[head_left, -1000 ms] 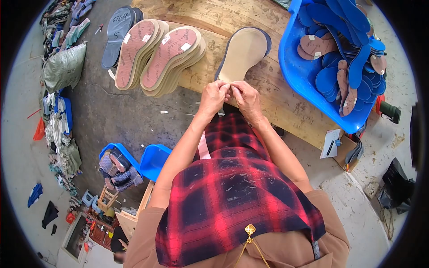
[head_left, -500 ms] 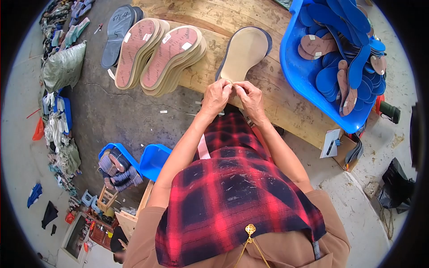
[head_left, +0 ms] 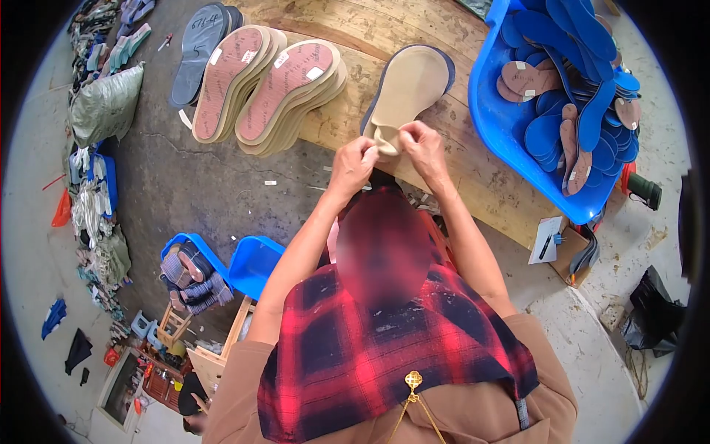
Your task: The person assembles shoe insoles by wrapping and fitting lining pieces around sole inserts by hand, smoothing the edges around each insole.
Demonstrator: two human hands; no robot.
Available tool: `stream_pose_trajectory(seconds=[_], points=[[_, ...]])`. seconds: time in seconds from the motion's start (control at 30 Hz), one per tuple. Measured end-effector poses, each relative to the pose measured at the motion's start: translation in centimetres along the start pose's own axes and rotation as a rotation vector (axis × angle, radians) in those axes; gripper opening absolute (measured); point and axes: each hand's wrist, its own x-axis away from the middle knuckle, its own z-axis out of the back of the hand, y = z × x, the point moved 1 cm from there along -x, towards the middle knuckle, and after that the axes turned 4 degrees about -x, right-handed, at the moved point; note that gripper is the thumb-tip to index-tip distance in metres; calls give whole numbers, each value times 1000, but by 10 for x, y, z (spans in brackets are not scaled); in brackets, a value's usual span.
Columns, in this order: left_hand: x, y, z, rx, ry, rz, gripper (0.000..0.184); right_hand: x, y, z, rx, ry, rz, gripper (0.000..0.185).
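Observation:
A beige sole-shaped piece [head_left: 411, 85] lies over a dark sole [head_left: 449, 77] at the near edge of the wooden table [head_left: 355, 33]. Its near end is lifted and curled. My left hand [head_left: 353, 167] pinches that end from the left, and my right hand [head_left: 424, 153] pinches it from the right, a small gap between the two. To the left stand two stacks of beige sole pieces, each topped by a pink one [head_left: 293, 92], beside dark grey soles [head_left: 198, 55].
A blue bin [head_left: 490, 129] of blue and pink insoles stands at the right. Paper with a pen [head_left: 546, 240] is below it. Lower left are a blue container [head_left: 254, 260] and striped items [head_left: 200, 285]. Part of another person [head_left: 191, 396] shows at lower left.
My hands have moved apart, the right one rightward and slightly up. The near end of the beige piece has lifted and curled between them.

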Motion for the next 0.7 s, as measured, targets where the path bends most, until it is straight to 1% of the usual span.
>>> stream_pose_trajectory(seconds=[0.03, 0.07, 0.1, 0.2, 0.27, 0.33, 0.37, 0.47, 0.5, 0.53, 0.6, 0.67, 0.7], points=[[7, -13, 2, 24, -6, 74, 20, -1, -3, 3, 45, 74, 38, 17], [15, -25, 4, 44, -13, 147, 22, -1, -3, 2, 80, 69, 74, 16], [21, -25, 9, 56, -73, 263, 22, -1, -1, 0, 116, 67, 108, 16], [32, -5, 11, -300, 226, -31, 21, -4, 1, 0, 221, 25, 225, 13], [24, 18, 10, -409, 234, -318, 20, -5, -5, 1, 281, -13, 274, 12], [13, 34, 4, -487, 213, -618, 20, -8, -6, 2, 325, -41, 390, 12], [11, 30, -2, -536, 62, -493, 29, -12, -8, 5, 349, -51, 451, 12], [6, 22, -12, -576, 46, -374, 44, -50, -45, 38, 630, 45, 558, 13], [2, 24, -13, -628, 15, -384, 63, -68, -66, 56, 677, 126, 641, 13], [-1, 29, -15, -667, -40, -362, 67, -86, -91, 77, 724, 209, 728, 13], [-16, 44, -14, -749, -130, -322, 74, -112, -142, 119, 753, 306, 787, 11], [-38, 48, -22, -724, -248, -172, 80, -118, -193, 153, 775, 397, 862, 11], [-48, 48, -27, -709, -308, -97, 83, -113, -221, 169, 777, 423, 817, 14]])
